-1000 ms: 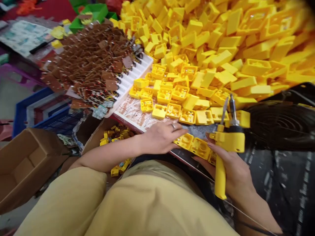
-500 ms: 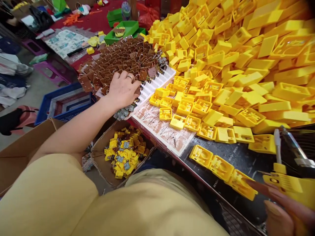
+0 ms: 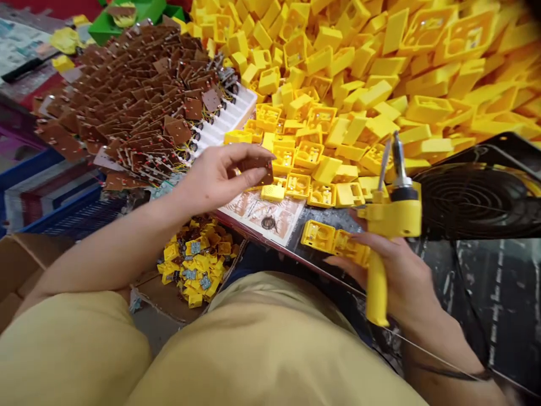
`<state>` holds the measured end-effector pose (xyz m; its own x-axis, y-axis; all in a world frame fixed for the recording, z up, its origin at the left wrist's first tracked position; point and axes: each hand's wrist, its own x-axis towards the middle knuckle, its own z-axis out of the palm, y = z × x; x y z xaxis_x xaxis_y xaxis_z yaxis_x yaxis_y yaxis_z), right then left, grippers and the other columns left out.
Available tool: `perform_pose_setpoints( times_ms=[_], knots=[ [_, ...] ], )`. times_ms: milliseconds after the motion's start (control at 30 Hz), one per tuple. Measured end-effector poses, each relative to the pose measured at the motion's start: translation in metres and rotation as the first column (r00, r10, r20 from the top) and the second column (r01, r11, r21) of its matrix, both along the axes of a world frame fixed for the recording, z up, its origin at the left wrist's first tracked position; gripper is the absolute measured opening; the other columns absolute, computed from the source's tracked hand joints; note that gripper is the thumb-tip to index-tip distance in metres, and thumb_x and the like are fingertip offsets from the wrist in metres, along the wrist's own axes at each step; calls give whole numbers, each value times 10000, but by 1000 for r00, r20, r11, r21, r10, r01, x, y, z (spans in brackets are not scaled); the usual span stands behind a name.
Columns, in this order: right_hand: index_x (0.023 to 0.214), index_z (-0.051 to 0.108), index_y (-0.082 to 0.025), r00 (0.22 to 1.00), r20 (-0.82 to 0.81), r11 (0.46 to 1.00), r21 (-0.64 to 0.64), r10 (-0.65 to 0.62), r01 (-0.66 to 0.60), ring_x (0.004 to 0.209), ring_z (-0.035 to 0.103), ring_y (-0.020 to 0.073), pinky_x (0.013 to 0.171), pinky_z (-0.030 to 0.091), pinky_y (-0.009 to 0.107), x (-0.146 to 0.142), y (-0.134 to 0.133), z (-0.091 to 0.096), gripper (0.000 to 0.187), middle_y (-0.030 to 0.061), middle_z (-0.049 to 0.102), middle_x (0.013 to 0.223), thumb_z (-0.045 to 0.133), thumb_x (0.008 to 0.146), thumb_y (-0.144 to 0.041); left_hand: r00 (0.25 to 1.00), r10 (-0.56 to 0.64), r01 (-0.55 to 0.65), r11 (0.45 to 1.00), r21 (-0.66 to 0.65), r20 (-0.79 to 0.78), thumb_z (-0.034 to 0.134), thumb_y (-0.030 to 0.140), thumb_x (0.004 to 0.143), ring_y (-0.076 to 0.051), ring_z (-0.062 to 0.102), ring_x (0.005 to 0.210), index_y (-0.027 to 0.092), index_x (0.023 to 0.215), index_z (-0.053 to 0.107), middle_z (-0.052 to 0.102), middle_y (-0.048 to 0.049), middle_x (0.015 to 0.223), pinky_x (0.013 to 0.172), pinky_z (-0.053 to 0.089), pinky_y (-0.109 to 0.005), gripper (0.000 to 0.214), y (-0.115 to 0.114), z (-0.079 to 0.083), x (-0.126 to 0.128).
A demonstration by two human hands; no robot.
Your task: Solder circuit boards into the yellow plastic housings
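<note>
My left hand pinches a small brown circuit board with wires, held above the table edge near the loose yellow housings. My right hand grips a yellow soldering gun, its metal tip pointing up. Two yellow plastic housings lie side by side on the dark bench just left of that hand. A heap of brown circuit boards spreads at the upper left. A huge pile of yellow housings fills the top and right.
A white ridged tray lies under the boards. A cardboard box of finished yellow parts sits below the table edge. A black fan grille is at the right. Blue crates and a green tray stand at the left.
My left hand came back from the brown board heap holding one board, moving right toward the housings. My right hand with the soldering gun rose back into full view.
</note>
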<state>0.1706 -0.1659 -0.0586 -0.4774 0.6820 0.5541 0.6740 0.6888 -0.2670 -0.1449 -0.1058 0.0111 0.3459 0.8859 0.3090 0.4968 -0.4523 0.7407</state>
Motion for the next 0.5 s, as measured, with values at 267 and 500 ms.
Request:
perform_pose_setpoints(
  times_ms=[267, 500],
  knots=[
    [1184, 514, -204, 984, 84, 987, 9, 159, -160, 890, 697, 204, 935, 544, 404, -30, 8, -3, 320, 53, 701, 953, 653, 913, -304, 950, -74, 196, 897, 396, -302, 575, 140, 812, -208, 706, 1003, 189, 1018, 618, 755, -61, 1018, 950, 501, -414, 216, -54, -73, 14],
    [1046, 659, -295, 983, -30, 980, 70, -183, 185, 586, 650, 126, 631, 518, 242, 2, -20, 11, 217, -61, 711, 758, 738, 846, -270, 884, 162, -5, 941, 337, -439, 571, 315, 871, -233, 671, 941, 173, 896, 677, 734, -73, 961, 833, 460, -379, 179, -58, -54, 19]
  ],
)
